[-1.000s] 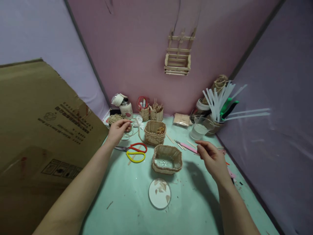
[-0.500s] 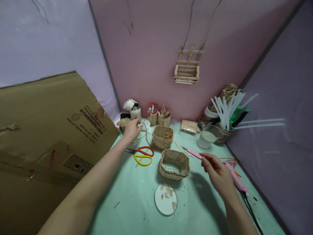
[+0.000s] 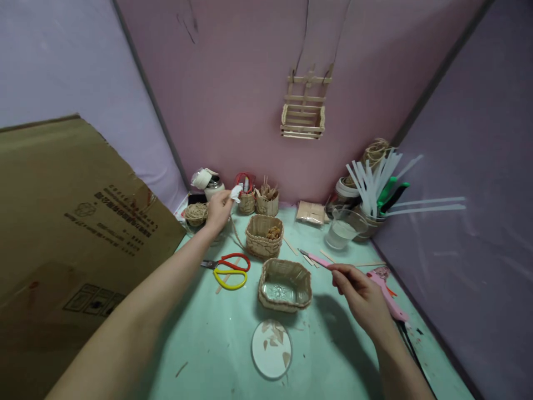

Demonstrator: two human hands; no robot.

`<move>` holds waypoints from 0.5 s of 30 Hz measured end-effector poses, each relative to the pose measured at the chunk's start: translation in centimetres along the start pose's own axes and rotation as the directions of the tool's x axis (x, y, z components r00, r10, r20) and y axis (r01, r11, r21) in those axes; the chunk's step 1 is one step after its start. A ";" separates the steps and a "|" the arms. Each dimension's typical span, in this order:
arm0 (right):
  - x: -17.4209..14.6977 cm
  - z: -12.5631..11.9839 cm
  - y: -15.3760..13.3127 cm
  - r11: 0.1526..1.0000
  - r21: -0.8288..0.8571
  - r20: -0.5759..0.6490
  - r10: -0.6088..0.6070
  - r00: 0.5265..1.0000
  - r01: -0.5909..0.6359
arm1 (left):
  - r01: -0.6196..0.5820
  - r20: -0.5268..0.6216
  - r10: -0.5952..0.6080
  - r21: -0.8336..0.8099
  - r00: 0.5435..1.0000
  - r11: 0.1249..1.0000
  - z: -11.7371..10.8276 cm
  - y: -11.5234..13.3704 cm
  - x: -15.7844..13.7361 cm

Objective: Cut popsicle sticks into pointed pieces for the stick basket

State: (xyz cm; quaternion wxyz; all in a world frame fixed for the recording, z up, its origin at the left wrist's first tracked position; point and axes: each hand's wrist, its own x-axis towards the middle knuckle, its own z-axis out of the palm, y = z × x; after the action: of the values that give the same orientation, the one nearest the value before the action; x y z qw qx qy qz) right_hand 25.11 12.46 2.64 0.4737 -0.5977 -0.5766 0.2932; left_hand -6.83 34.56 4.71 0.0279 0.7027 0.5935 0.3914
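My left hand [image 3: 219,212] is raised at the back left, its fingers closed on a crumpled white tissue [image 3: 236,193]. My right hand [image 3: 360,295] grips a pink craft knife [image 3: 318,259], whose thin metal tip points left. Between my hands stands a twine-trimmed basket [image 3: 285,303] with a clear bottom. Behind it is a second woven basket [image 3: 263,244] with small brown pieces inside. Scissors [image 3: 231,271] with red and yellow handles lie left of the baskets. In front, a round white lid-like disc [image 3: 271,361] carries several thin brown chips.
A large cardboard box [image 3: 75,239] blocks the left side. At the right are a pink glue gun [image 3: 387,297], a clear cup of liquid [image 3: 342,234] and a pot of white glue sticks [image 3: 377,180]. A twine ball [image 3: 195,212] and small holders line the back. A stick shelf [image 3: 303,119] hangs on the wall.
My left hand has lifted the white tissue from the table at the back. My right hand keeps hold of the craft knife. The whole view has shifted, so things appear further left.
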 end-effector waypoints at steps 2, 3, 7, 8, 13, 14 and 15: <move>0.6 -0.2 -1.1 1.000 0.008 0.009 -0.026 1.000 0.026 | -0.013 -0.116 0.005 -0.069 0.993 0.998 -1.3 0.5 0.1; 1.0 -0.3 -1.8 0.999 0.008 0.006 -0.046 0.999 0.046 | -0.020 -0.170 0.000 -0.116 0.985 0.993 -1.9 1.0 0.1; 3.7 0.4 -6.6 0.977 -0.013 0.016 -0.213 0.977 0.213 | -0.082 -0.193 -0.014 -0.482 0.981 0.872 -4.0 5.3 -0.7; 4.6 0.9 -8.0 0.962 -0.029 0.051 -0.271 0.961 0.273 | -0.095 -0.117 0.039 -0.528 0.992 0.844 -4.3 6.9 -1.1; 8.3 4.1 -12.7 0.828 -0.173 0.108 -0.522 0.846 0.533 | -0.063 0.153 0.213 -0.653 0.965 0.754 -5.3 13.8 -3.3; 8.6 4.3 -12.7 0.809 -0.201 0.078 -0.549 0.832 0.553 | -0.041 0.169 0.200 -0.659 0.965 0.751 -5.3 14.2 -3.6; 8.7 4.2 -12.4 0.813 -0.217 0.021 -0.549 0.836 0.540 | -0.040 0.157 0.187 -0.653 0.970 0.756 -5.4 14.2 -3.9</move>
State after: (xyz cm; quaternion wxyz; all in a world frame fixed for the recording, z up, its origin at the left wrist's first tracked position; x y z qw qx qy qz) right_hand 17.65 20.48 13.93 0.4825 -0.4614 -0.7413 0.0690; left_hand 1.63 24.76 13.60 0.3070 0.7224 0.3724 0.4952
